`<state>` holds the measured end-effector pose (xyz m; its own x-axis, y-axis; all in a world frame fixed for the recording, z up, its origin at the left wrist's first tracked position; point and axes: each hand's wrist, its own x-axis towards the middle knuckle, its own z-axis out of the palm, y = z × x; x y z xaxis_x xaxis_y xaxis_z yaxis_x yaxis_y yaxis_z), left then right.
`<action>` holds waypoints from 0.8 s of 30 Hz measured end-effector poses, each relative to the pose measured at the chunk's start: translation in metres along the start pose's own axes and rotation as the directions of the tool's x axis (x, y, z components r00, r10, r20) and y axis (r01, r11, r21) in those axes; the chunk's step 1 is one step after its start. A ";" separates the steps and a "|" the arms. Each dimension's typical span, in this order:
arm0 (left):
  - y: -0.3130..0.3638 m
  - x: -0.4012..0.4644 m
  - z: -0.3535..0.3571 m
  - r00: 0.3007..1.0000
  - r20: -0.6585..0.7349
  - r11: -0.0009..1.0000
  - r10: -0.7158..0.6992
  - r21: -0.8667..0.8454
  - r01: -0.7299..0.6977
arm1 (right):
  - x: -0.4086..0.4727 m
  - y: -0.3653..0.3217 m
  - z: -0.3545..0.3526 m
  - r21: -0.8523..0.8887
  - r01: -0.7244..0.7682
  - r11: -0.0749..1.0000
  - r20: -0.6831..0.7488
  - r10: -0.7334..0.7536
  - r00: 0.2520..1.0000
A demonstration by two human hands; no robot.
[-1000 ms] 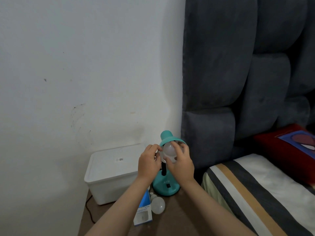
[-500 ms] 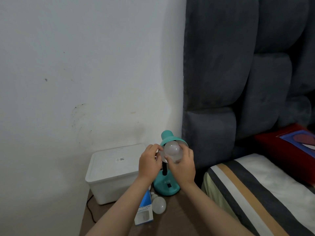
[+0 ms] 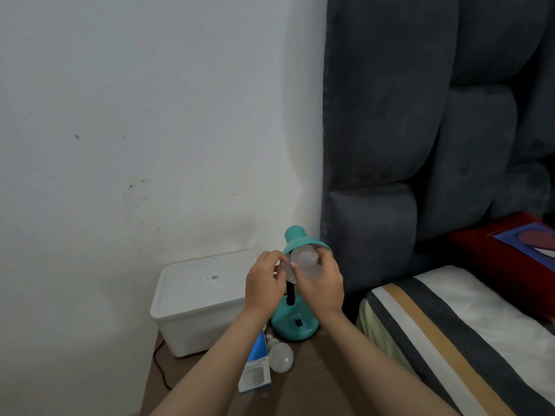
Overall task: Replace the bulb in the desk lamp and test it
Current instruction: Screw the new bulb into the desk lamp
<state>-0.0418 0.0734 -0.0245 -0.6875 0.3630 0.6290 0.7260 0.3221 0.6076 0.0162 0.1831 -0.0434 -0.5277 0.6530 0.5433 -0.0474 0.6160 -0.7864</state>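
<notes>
A small teal desk lamp point(image 3: 295, 322) stands on a brown bedside surface, its shade point(image 3: 297, 240) tilted toward me. A white frosted bulb point(image 3: 305, 259) sits at the mouth of the shade. My right hand point(image 3: 322, 285) wraps around the bulb from below and the right. My left hand point(image 3: 264, 283) grips the shade's left rim with its fingertips. A second white bulb point(image 3: 280, 357) lies on the surface in front of the lamp's base, beside a blue and white bulb box point(image 3: 255, 370).
A white lidded plastic box point(image 3: 198, 298) stands left of the lamp against the white wall. A black cord point(image 3: 160, 366) runs down beside it. A dark grey padded headboard point(image 3: 420, 145) and a striped bed point(image 3: 450, 340) with a red pillow point(image 3: 510, 250) lie to the right.
My right hand has shifted its grip around the bulb at the shade's mouth, and more of the bulb now shows. The left hand stays on the shade's rim.
</notes>
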 end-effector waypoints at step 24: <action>0.004 0.003 -0.005 1.000 0.022 1.000 -0.011 0.000 0.011 | 0.001 0.000 -0.004 -0.165 0.125 0.978 0.076 -0.114 0.991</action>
<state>-0.0410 0.0716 -0.0175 -0.6948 0.3790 0.6113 0.7184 0.3257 0.6146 0.0189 0.1855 -0.0421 -0.5813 0.5433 0.6057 0.0276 0.7571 -0.6527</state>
